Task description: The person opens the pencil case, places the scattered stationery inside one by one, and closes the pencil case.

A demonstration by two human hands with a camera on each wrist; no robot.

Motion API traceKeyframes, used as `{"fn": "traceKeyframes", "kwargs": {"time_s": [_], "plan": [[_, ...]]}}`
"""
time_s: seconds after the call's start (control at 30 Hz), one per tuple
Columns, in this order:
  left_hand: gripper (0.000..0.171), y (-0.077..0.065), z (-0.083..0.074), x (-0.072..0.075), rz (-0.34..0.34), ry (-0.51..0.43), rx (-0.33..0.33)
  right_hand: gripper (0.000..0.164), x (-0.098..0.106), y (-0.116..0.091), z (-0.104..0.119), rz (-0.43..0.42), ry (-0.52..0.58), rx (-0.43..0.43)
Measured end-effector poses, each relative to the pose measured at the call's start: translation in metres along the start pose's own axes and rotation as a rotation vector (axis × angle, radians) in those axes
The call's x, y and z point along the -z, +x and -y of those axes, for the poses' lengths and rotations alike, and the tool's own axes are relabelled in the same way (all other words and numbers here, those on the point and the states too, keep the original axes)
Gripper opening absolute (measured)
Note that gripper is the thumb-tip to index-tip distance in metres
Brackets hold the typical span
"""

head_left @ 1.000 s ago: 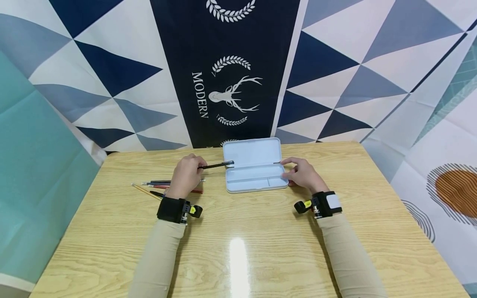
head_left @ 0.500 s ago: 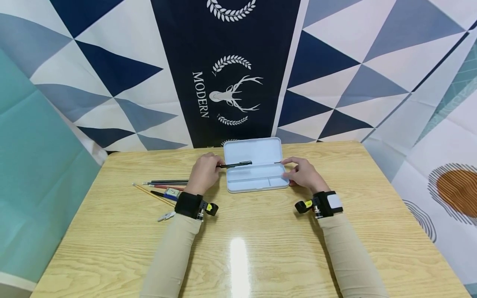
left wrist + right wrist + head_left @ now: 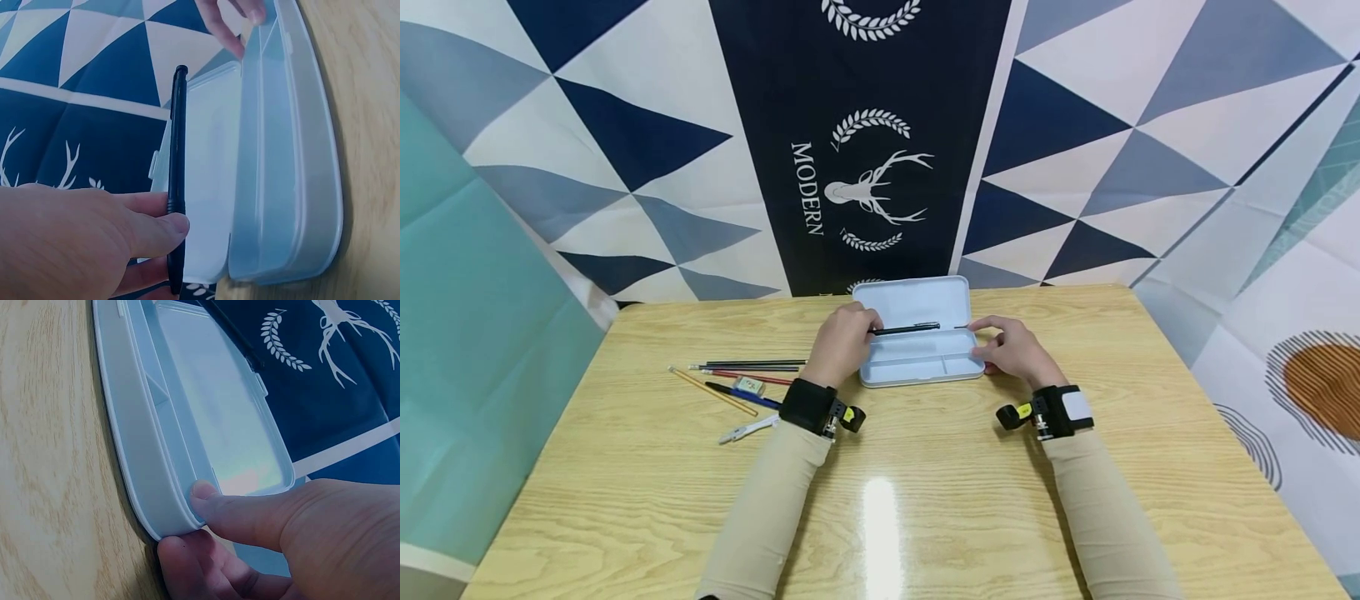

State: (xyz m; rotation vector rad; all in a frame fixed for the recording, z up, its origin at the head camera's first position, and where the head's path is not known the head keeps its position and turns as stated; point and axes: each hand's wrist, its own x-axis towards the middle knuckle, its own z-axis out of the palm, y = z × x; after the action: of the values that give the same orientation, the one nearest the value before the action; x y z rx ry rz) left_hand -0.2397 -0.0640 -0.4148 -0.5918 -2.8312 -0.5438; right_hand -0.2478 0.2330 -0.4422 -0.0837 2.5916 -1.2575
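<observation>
A light-blue pencil case lies with its lid raised at the back of the table; inside are a long compartment and a divided one. My left hand pinches a black pen between thumb and fingers, above the left part of the case. In the head view the pen points right, over the hinge side. My right hand grips the right end wall of the case, its thumb inside the rim and its fingers outside.
Left of the case lie several pencils, a yellow pencil, a blue pen, an eraser and a grey-white compass-like tool. A patterned cloth hangs behind the table.
My left hand has carried the black pen rightward from beside the case to over it, uncovering the eraser and the grey-white tool. My right hand has kept its grip on the case.
</observation>
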Motion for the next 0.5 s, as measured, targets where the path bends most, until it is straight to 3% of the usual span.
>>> {"fn": "traceKeyframes", "kwargs": {"time_s": [0.5], "plan": [[0.017, -0.005, -0.007, -0.016, 0.077, 0.037, -0.035, 0.045, 0.0, -0.001, 0.0, 0.007, 0.017, -0.009]]}}
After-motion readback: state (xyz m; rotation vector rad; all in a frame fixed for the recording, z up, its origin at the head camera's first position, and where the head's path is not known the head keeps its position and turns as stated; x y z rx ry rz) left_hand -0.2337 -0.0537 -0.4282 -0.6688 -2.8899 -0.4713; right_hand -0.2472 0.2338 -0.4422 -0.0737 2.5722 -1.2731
